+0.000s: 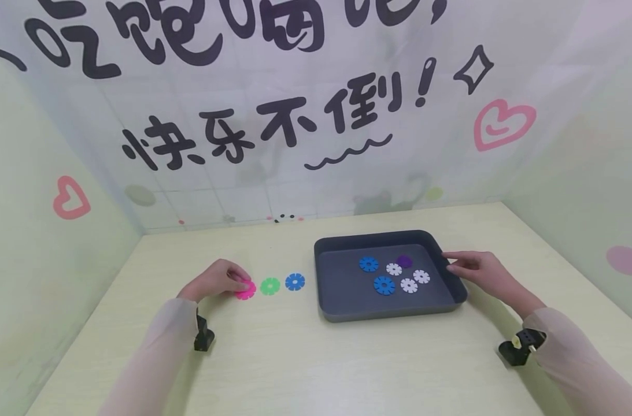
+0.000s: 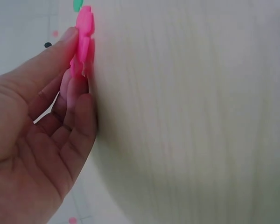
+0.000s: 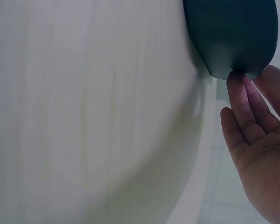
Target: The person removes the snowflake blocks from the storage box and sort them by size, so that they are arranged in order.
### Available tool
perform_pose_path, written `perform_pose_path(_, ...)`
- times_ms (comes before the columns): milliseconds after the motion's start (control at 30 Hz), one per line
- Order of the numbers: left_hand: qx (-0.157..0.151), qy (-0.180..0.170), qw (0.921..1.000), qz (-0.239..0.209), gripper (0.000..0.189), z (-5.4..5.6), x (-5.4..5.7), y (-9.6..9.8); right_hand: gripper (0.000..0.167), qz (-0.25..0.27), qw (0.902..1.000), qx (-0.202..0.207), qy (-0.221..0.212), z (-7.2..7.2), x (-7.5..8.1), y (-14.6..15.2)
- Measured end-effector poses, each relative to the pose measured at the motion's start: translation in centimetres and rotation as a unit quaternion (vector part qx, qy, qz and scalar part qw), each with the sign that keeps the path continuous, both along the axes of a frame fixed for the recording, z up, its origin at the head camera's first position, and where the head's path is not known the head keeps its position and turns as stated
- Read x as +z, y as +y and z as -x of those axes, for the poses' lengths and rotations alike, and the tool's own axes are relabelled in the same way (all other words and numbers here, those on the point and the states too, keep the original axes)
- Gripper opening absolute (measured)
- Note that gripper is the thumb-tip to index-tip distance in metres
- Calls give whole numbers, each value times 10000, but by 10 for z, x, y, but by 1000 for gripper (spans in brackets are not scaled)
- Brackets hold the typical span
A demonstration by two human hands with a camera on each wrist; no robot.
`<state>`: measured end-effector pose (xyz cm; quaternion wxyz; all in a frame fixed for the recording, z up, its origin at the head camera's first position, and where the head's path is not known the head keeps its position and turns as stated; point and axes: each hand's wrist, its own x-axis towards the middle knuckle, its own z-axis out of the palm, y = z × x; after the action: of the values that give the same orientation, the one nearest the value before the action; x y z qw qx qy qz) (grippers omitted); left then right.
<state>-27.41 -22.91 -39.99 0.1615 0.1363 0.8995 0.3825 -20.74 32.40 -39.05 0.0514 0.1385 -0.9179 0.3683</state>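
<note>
My left hand (image 1: 219, 279) pinches a pink snowflake disc (image 1: 246, 290) between thumb and fingers at the left of the table; the left wrist view has this disc (image 2: 85, 37) edge-on near the tabletop. A green disc (image 1: 270, 286) and a blue disc (image 1: 295, 282) lie in a row to its right. With thumb inside and fingers outside, my right hand (image 1: 484, 274) grips the right rim of a dark grey tray (image 1: 347, 315). In the right wrist view the fingers touch the tray's outer wall (image 3: 233, 37).
Inside the tray lie two blue discs (image 1: 384, 285), three white discs (image 1: 409, 285) and a purple disc (image 1: 404, 262). The pale wooden table (image 1: 316, 364) meets a printed backdrop (image 1: 274, 196) at the back, with walls on both sides.
</note>
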Motion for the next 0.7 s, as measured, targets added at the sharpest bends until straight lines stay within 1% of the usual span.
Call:
perform_pose_path(133,70,27,10000,23,20,-1,0,1,36,33,10000,-7,1,0,-1,1)
perform_pose_path(367,221,-38,9997,32,17,-4,1,2,37,142,9999,16,-56,1,-3,1)
perform_pose_path(567,194,-126,9995,-192,26,-3,1,2,37,102,9999,-4,-56,1,-2,0)
perform_pose_path(700,209,-146,9992,-297,27,-2,5,9,38,50,9999,-44,-125,1,-2,1)
